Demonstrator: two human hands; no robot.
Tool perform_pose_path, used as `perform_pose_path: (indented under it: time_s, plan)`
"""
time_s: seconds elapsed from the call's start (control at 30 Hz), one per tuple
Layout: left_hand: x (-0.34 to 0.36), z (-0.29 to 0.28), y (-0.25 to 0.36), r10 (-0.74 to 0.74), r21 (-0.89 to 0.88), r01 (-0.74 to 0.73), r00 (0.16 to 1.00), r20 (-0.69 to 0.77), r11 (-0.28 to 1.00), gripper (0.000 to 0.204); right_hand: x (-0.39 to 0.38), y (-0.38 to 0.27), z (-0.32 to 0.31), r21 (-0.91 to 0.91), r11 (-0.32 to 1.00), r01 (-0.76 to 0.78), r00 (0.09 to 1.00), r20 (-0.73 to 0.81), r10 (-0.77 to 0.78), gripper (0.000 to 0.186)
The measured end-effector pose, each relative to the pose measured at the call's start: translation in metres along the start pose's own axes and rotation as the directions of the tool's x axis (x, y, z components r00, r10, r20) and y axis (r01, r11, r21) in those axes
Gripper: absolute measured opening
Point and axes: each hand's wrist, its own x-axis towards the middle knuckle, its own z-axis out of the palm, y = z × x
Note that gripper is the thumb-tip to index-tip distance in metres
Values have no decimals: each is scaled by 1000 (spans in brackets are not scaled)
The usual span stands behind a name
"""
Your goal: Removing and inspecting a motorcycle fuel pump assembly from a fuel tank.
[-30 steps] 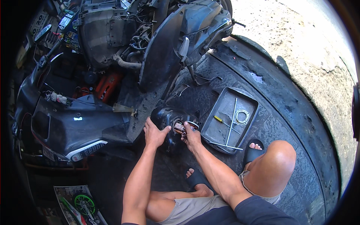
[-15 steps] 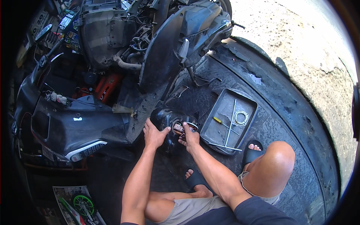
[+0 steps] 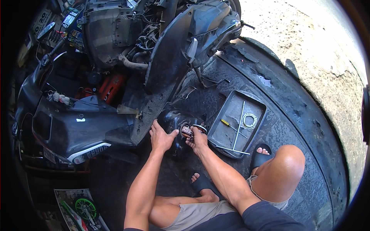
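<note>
A dark, rounded fuel tank (image 3: 169, 115) lies on the floor in front of me, with a round opening on top. Its left side is gripped by my left hand (image 3: 162, 140), thumb stretched across the tank toward the opening. My right hand (image 3: 199, 141) pinches a fuel pump (image 3: 187, 131) with a reddish-brown body and a round, light-rimmed top. The pump is tilted beside the opening; my fingers hide part of it, and I cannot tell whether its lower end is inside.
A grey tray (image 3: 227, 110) to the right holds a yellow-handled screwdriver (image 3: 225, 122), a long T-handle wrench (image 3: 237, 129) and a metal ring (image 3: 244, 121). A scooter body (image 3: 88, 122) stands left; a partly stripped scooter (image 3: 169, 57) is ahead. A pictured panel (image 3: 63, 197) lies lower left.
My right thumb and fingers have shifted slightly on the fuel pump, which has turned a little. The left hand keeps its hold on the tank. The whole view has moved slightly.
</note>
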Motion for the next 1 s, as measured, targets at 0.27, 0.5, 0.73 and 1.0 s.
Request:
perform_pose_path:
  time_s: [0.27, 0.5, 0.73, 1.0]
  plan:
    - [2, -3, -4, 35, -51, -35, 999, 14, 998, 105, 4, 18, -5, 104, 994, 37, 997, 62, -44, 32]
    - [5, -3, -11, 42, -72, -40, 999, 35, 997, 106, 2, 25, -6, 108, 993, 41, 996, 71, -49, 33]
    - [11, -3, -14, 34, -51, -32, 999, 33, 998, 104, -8, 18, -6, -133, 987, 86, 992, -80, -97, 60]
    - [11, -2, -16, 25, -39, -24, 999, 41, 999, 105, -35, -17, -18, -757, -144, 637, 353, 453, -818, 81]
